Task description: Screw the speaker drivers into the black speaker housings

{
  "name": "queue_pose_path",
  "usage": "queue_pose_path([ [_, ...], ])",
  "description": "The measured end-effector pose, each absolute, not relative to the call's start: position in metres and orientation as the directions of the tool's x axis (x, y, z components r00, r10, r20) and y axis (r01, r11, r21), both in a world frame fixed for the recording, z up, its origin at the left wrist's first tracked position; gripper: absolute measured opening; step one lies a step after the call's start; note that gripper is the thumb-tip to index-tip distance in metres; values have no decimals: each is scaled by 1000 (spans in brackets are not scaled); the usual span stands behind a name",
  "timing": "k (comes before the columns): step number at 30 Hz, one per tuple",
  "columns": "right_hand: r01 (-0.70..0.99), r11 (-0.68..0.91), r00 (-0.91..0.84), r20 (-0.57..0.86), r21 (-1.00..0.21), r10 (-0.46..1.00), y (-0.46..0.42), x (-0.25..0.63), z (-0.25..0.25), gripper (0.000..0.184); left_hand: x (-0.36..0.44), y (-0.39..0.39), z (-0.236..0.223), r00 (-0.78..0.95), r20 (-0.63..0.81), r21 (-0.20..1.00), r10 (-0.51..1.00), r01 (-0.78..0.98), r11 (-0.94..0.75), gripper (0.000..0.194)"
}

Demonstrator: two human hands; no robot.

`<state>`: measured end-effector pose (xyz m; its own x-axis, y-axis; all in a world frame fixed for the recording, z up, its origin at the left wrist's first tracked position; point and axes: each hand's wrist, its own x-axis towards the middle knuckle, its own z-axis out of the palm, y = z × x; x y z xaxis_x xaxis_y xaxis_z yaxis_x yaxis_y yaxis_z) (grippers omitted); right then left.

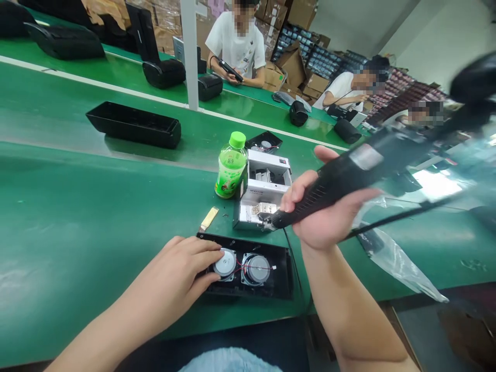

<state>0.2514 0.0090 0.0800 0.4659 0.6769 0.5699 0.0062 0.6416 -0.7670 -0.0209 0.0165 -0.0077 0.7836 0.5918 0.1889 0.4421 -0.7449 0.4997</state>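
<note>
My left hand [194, 263] grips the rim of a round speaker [225, 265], thumb and fingers on either side of it. This speaker sits in a black speaker housing [282, 287] lying on the bench in front of me. Beside it in the same housing is a second speaker [258, 269], with thin red and black wires between them. My right hand [321, 212] is wrapped round a black electric screwdriver [337, 181], its upper end blurred. The screwdriver's tip points down at the front of a white screw feeder [263, 194], behind the housing; whether they touch is unclear.
A green drink bottle [231, 165] stands left of the feeder, near a yellow-handled blade [209, 219]. A black casing [134, 125] lies farther back. Plastic bags [399, 258] and a cable are at right. Co-workers [238, 46] sit across the green bench, beyond a white post [189, 57].
</note>
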Motion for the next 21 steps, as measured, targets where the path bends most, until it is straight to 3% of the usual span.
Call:
queue_pose_path([
  [3,-42,642,454,558,-766,695,-22,242,94,68,-16,19,-1,814,140,475,563,444,-760,31],
  [6,-112,547,439,452,-829,776,-56,227,103,55,-8,21,6,836,96,450,541,448,-773,33],
  [12,-113,527,443,432,-842,786,-96,198,71,58,1,24,11,851,56,439,523,449,-778,24],
  [21,-74,518,416,445,-852,793,-97,193,43,52,-1,21,5,848,94,437,522,436,-787,25],
])
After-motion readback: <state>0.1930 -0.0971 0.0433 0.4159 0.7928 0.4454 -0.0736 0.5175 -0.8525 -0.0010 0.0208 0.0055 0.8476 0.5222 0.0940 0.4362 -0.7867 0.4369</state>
